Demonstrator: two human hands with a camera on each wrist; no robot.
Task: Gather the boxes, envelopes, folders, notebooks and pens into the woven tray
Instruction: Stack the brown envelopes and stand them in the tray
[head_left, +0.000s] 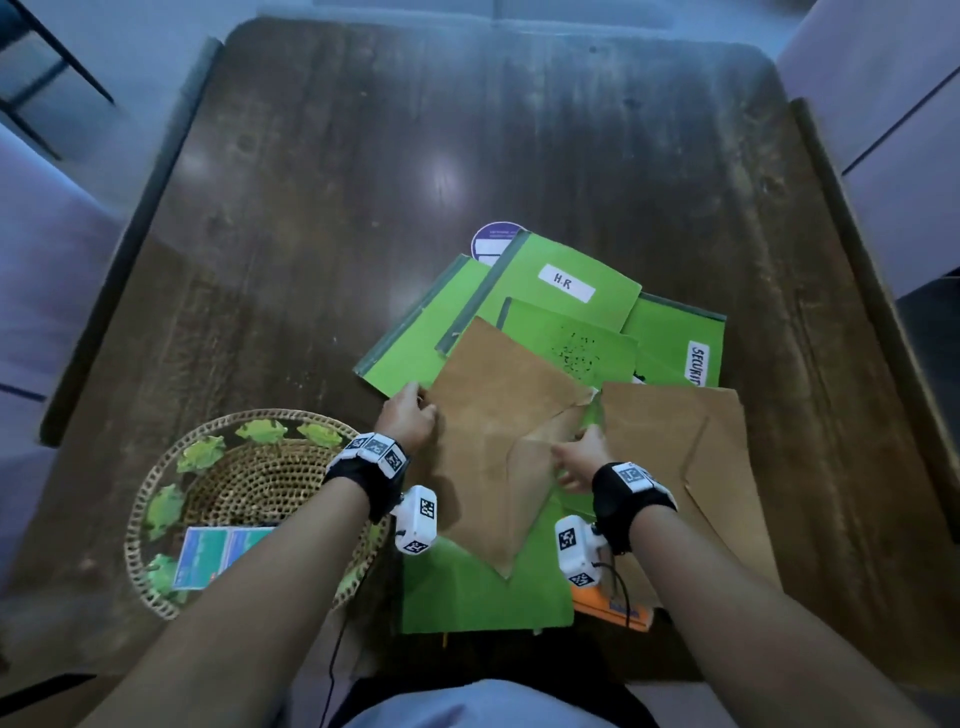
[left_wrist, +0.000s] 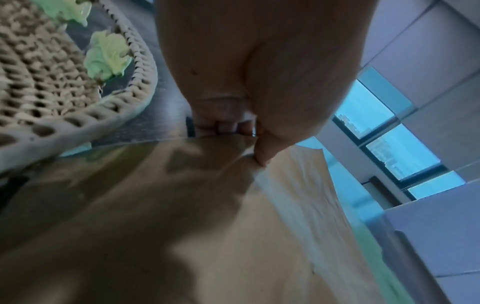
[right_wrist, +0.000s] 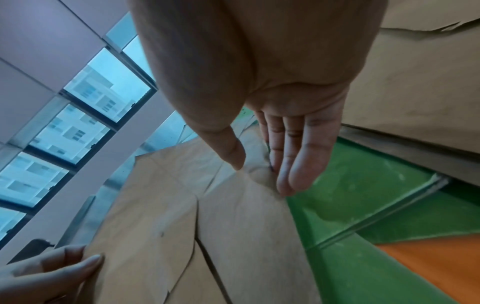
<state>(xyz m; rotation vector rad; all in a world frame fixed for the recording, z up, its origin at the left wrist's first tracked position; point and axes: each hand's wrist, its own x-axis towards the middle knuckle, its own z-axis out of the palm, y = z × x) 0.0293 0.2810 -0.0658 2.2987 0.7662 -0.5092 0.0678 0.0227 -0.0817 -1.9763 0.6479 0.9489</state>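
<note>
Both hands are on the same brown envelope (head_left: 498, 441), which lies tilted atop the heap of green folders (head_left: 561, 291) near the counter's (head_left: 363, 156) centre; the left hand (head_left: 410, 418) pinches its edge at nine o'clock, thumb over and fingers curled beneath, as the left wrist view shows; the right hand (head_left: 582, 452) rests at three o'clock with fingers nearly straight against the paper and thumb closing in, likely steadying that side so the limp sheet lifts flat rather than folding. A second brown envelope (head_left: 691, 467) lies just beside it at three o'clock, partly over the folders; an orange item (head_left: 618, 613) peeks out at five o'clock under the right wrist. The woven tray (head_left: 156, 467) sits at eight o'clock of the pile, close to the left forearm, holding a teal box (head_left: 213, 556); a short sweep leftward should carry the envelope in. Most of the items are not yet gathered.
</note>
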